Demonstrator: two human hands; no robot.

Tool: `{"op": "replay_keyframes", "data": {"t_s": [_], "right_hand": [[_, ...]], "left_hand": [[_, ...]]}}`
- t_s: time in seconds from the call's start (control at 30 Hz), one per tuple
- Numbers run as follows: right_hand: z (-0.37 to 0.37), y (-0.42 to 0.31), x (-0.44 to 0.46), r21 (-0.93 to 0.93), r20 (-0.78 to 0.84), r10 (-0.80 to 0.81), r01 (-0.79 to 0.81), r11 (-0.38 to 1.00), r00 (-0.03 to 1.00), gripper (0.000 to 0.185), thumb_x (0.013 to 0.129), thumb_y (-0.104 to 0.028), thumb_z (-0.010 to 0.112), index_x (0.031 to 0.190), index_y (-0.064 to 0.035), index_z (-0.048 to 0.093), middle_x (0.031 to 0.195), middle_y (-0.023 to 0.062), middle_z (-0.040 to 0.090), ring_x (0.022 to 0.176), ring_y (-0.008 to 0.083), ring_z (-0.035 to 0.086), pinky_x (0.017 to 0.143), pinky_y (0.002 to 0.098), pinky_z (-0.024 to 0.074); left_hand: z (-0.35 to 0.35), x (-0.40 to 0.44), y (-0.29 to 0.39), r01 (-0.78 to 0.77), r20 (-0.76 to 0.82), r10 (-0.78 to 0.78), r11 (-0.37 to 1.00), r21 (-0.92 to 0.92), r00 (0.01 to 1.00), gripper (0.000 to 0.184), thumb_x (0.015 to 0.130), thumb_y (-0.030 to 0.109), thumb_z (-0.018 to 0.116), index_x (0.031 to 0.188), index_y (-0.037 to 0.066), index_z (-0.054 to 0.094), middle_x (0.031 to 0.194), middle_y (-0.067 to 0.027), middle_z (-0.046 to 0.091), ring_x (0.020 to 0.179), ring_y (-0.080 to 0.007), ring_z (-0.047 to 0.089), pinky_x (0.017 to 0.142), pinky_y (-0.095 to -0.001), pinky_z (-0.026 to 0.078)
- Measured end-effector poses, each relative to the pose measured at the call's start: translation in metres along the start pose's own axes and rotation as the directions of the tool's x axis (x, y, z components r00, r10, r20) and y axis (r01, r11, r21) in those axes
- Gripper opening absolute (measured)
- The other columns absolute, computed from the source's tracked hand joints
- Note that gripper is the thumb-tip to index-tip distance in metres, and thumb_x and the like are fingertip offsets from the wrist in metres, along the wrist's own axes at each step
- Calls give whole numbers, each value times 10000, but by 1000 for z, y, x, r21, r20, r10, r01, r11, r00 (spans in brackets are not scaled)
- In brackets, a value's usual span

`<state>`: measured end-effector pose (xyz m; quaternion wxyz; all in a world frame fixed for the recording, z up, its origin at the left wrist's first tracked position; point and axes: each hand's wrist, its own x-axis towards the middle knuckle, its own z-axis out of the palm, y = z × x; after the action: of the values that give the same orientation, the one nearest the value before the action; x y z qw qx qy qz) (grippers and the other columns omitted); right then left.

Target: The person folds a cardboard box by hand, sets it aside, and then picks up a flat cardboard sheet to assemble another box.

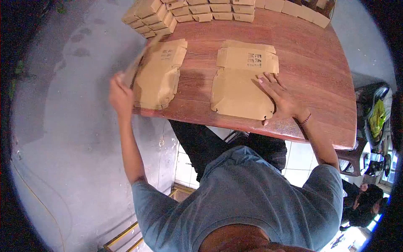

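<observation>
At the table's left edge, my left hand (121, 93) pinches a thin brown cardboard sheet (140, 59), tilted up nearly edge-on and blurred. Beneath and beside it lies an unfolded cardboard box (157, 80) with dark printed letters, partly hidden by the raised sheet. My right hand (282, 98) rests with fingers spread on the right edge of another unfolded cardboard box (239, 92). That box lies flat, its printed panel reading "EAT ME!" at the far end.
Folded cardboard boxes (201, 9) are stacked along the far side of the wooden table (302, 71), with more boxes (300, 12) at the far right. A grey wall (84, 105) borders the left. A dark stool (354, 157) stands at the right, and another person (365, 203) is beyond.
</observation>
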<state>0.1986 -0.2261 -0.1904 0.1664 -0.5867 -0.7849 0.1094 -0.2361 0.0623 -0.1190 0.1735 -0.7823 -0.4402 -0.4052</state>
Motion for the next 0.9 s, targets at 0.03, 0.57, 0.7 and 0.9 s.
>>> {"op": "replay_keyframes", "data": {"t_s": [0.03, 0.57, 0.7, 0.9], "right_hand": [[-1, -1, 0, -2, 0, -4, 4, 1000, 1000, 1251, 582, -805, 676, 1529, -118, 236, 1580, 164, 219, 1470, 396, 116, 1187, 557, 76], [5, 5, -7, -28, 12, 13, -13, 1000, 1000, 1292, 545, -741, 757, 1493, -15, 263, 1548, 254, 220, 1456, 424, 131, 1193, 531, 99], [4, 10, -11, 58, -43, 8, -5, 998, 999, 1304, 532, -704, 797, 1468, 32, 265, 1518, 305, 238, 1437, 460, 154, 1201, 510, 98], [20, 38, -20, 200, -175, 36, 0, 980, 984, 1134, 646, -640, 776, 1470, -20, 303, 1516, 257, 295, 1421, 429, 247, 1179, 519, 207]], "left_hand": [[-3, 18, -5, 95, -68, -94, 996, 4, 993, 193, 984, 214, 494, 1035, 50, 582, 945, -189, 676, 796, -429, 646, 661, -467, 499], [10, -84, 253, -708, -201, 773, 399, -583, 601, 187, 836, 230, 689, 973, 102, 687, 1112, -39, 688, 1026, -221, 654, 860, -371, 554], [25, -103, 261, -629, -145, 801, 328, -705, 581, 220, 800, 170, 704, 1000, 79, 705, 1070, -46, 714, 1045, -249, 671, 844, -332, 568], [25, -90, 241, -427, -18, 666, 458, -779, 746, 162, 835, 118, 690, 996, 98, 702, 1097, -32, 704, 1047, -186, 662, 922, -339, 526]]}}
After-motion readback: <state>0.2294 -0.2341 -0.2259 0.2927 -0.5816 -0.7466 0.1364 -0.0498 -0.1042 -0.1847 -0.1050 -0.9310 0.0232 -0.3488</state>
